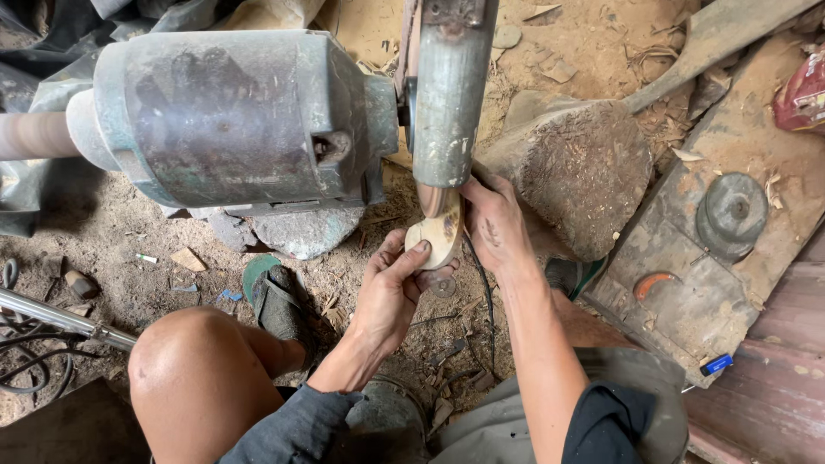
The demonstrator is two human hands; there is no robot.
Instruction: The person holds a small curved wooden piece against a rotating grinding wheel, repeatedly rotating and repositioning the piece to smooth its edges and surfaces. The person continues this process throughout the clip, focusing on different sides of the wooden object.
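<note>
Sawdust-strewn dirt floor [129, 232], wood chips everywhere. Pale wooden piece [438, 232] pressed up against grey sanding drum [449, 94] beside green motor housing [232, 116]. Left hand [387, 292] fingers pinching piece's lower edge; right hand [494, 223] fingers wrapped around its far side. Rough log block [584, 176] just right.

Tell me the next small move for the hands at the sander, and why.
Probably turn the wooden piece slightly against the sanding drum. Both the left hand and the right hand pinch it from either side, its upper end right under the drum, so only that end seems to meet the abrasive; a small rotation would bring a fresh edge there.
</note>
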